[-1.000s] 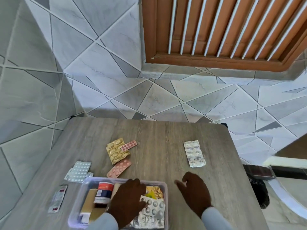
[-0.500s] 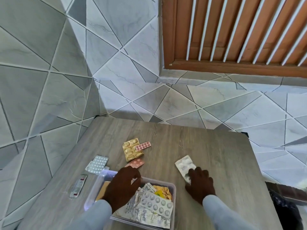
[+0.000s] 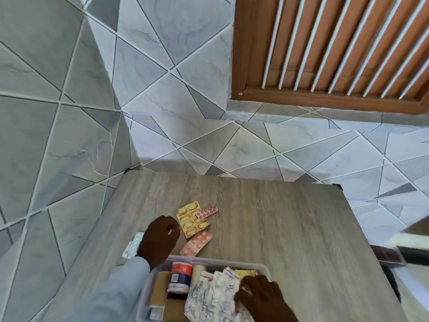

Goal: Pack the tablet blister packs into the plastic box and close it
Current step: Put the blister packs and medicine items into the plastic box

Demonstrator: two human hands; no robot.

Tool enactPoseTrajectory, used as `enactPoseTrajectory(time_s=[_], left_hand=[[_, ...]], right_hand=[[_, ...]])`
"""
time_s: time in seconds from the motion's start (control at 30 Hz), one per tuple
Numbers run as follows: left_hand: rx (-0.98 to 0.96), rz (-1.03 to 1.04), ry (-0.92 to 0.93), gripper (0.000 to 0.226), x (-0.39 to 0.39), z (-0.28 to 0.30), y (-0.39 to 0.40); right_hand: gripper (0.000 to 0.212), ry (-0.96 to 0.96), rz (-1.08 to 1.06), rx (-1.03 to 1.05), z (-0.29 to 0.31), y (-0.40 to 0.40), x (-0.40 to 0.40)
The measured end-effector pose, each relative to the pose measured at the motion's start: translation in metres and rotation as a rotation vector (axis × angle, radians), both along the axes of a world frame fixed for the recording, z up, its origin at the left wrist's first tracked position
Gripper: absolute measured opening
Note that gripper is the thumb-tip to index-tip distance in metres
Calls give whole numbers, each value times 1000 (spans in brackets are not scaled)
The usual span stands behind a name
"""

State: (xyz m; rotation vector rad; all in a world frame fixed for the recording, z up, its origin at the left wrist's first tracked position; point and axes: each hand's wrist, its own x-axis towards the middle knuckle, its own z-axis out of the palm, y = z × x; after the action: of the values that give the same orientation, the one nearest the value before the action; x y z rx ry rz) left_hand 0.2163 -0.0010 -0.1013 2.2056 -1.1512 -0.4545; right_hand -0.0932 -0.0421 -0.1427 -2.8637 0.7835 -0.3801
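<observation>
A clear plastic box (image 3: 263, 267) stands at the table's near edge. It holds a red-and-blue labelled bottle (image 3: 181, 277), small cartons and crumpled silver blister packs (image 3: 209, 296). My right hand (image 3: 262, 298) lies inside the box, fingers closed on the silver packs. My left hand (image 3: 160, 240) hovers left of the box, fingers loosely curled with nothing in them, the tips close to a gold blister pack (image 3: 192, 218). A small pink strip (image 3: 207, 211) overlaps the gold pack. A larger pink pack (image 3: 197, 242) lies just beyond the box. White packs (image 3: 132, 244) are partly hidden under my left hand.
The wooden table (image 3: 290, 228) stands in a corner of tiled walls, with a slatted wooden door (image 3: 325, 54) above. A dark object (image 3: 385, 254) sits beyond the table's right edge. No lid is in view.
My right hand lifted the white pack off the table and came back into the box with it. My left hand left the box and reached forward toward the gold pack.
</observation>
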Motion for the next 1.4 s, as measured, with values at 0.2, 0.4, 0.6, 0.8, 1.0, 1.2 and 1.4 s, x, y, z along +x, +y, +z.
enactPoseTrajectory(time_s=[0.2, 0.4, 0.6, 0.8, 1.0, 1.2, 1.4], left_hand=[[206, -69, 76, 16, 52, -26, -11], [601, 9, 31, 67, 98, -39, 5], [745, -16, 54, 98, 112, -62, 36], [628, 36, 73, 99, 107, -65, 34], [418, 98, 328, 97, 110, -69, 38], [149, 185, 548, 56, 122, -72, 39], [-51, 277, 518, 54, 149, -44, 49]], right_hand=[[37, 126, -73, -31, 25, -23, 34], [36, -46, -454, 536, 44, -62, 119], [82, 82, -859, 907, 9, -81, 206], [84, 117, -1059, 910, -9, -71, 250], [51, -145, -1069, 1171, -21, -71, 255], [16, -414, -935, 1396, -18, -77, 236], [27, -653, -761, 1322, 50, -82, 199]])
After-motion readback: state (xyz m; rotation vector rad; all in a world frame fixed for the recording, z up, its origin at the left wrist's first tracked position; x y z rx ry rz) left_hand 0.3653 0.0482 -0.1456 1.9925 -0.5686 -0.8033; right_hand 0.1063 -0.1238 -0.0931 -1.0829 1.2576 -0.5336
